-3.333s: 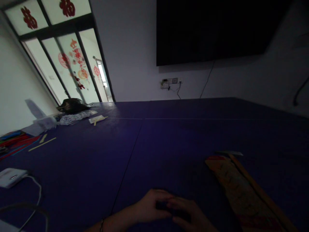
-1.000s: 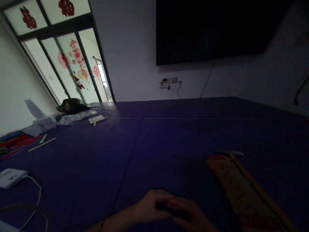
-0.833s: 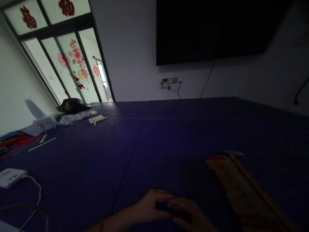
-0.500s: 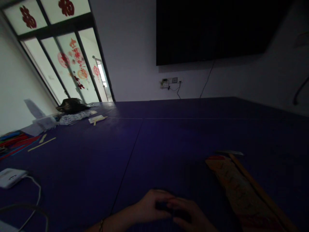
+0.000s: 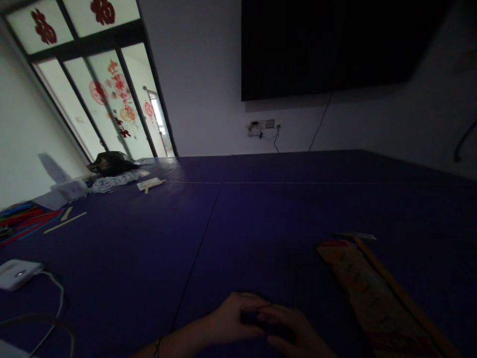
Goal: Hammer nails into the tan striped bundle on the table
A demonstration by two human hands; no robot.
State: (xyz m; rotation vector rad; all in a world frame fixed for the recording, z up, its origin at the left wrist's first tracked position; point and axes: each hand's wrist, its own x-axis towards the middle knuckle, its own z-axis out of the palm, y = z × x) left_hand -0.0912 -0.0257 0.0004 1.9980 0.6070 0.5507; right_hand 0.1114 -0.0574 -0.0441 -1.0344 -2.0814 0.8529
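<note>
The left hand [image 5: 231, 322], with a thin dark bracelet [image 5: 157, 346] at its wrist, and the right hand [image 5: 295, 330] meet low at the near edge of the view, fingertips touching, fingers loosely curved and thumbs apart from them; no held thing shows, though the light is too dim to rule out something small in the shadow between. To their right, clear of the fingers, a long yellow-orange packet with red ends [image 5: 365, 286] lies slantwise on the wide purple-blue bench [image 5: 242, 223], a thin flat grey strip [image 5: 359, 235] at its far end. A careless outward sweep of the right arm could knock the packet askew and push that strip along. Off to the left sits a flat white plastic box [image 5: 18, 274] with a thin white cable [image 5: 60, 288]; the left forearm, swung wide, might snag the cable and drag the box.
</note>
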